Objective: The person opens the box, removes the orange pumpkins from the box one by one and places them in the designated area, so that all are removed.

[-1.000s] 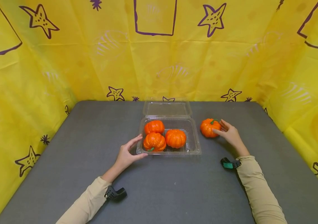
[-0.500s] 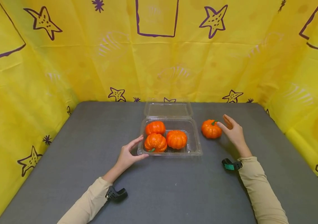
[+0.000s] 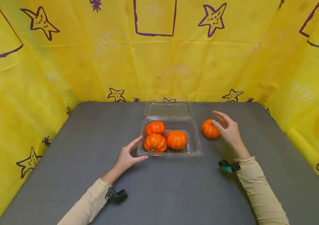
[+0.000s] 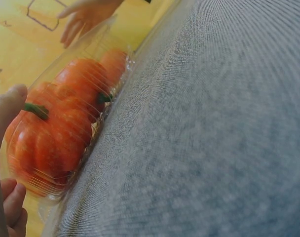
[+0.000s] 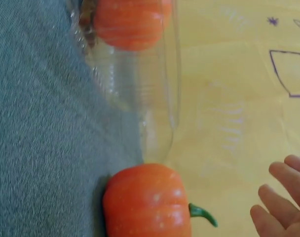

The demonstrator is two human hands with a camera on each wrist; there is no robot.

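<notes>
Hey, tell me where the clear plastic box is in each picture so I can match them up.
Head: the plastic box is just right of center.
Left wrist: it slants through the upper left half.
Right wrist: it runs down from the top, left of center.
Shared landmark: the right hand, also top left in left wrist, bottom right in right wrist.

- I can read no words, numbers or brands in my three views.
- Yellow fabric backdrop [image 3: 154, 56]: purple-outlined stars [image 3: 213, 19], no lettering I can make out.
- Clear plastic hinged box [image 3: 192, 131]: no legible mark.
- Green patch [image 3: 226, 169] on black wrist mount [image 3: 235, 167]: nothing readable.
</notes>
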